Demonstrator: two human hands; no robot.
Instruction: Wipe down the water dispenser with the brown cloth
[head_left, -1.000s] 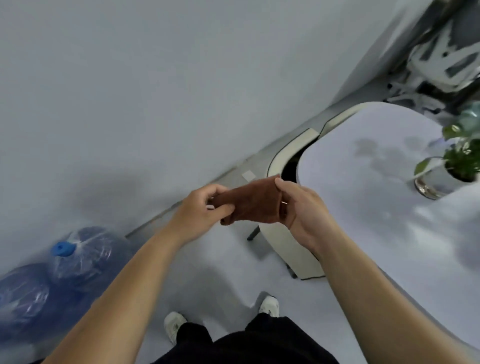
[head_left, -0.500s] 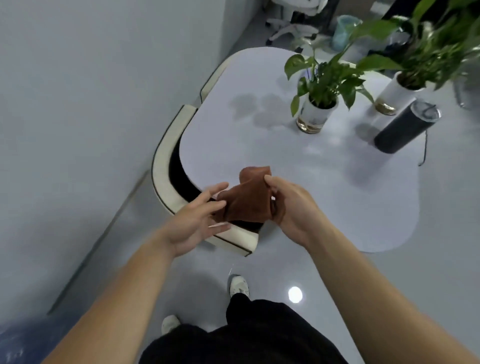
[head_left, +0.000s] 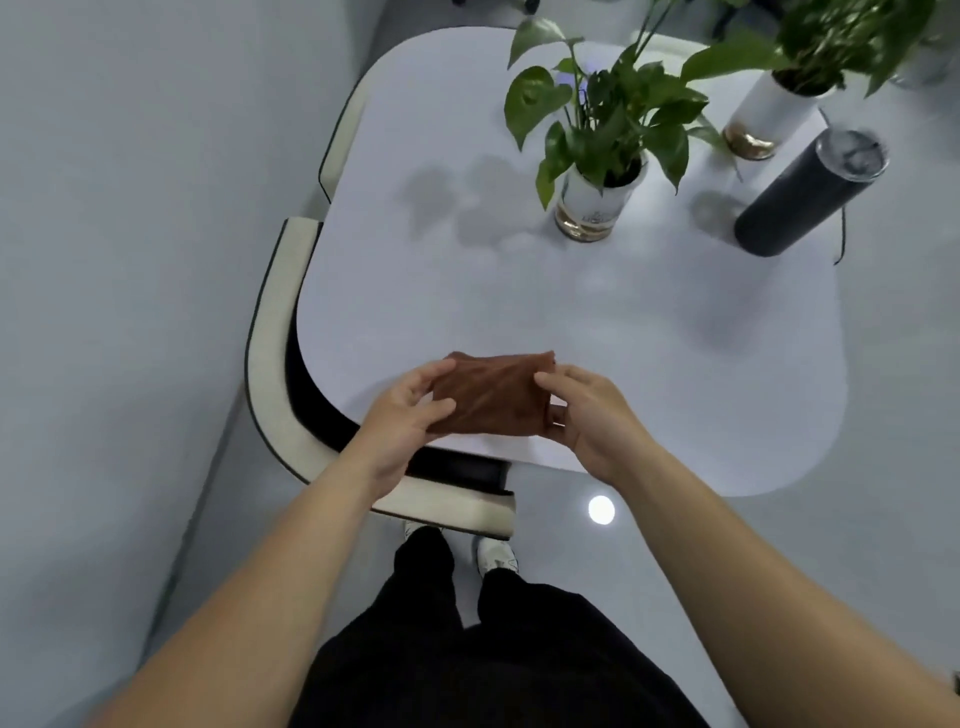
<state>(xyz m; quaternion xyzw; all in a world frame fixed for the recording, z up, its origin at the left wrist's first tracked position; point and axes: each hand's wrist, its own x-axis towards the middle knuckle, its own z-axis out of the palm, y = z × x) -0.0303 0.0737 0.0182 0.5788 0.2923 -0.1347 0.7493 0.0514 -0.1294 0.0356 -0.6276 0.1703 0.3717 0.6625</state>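
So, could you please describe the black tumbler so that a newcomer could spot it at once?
Look at the white table and go to its far right edge. Beside the two potted plants stands the black tumbler, the only dark cylinder there, with a clear lid.

Brown cloth — folded, above table edge

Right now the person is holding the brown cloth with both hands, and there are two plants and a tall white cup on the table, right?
Almost. The head view shows the cup is black, not white. The rest holds: the left hand and right hand both hold the brown cloth, and two plants, one nearer and one farther, stand on the table.
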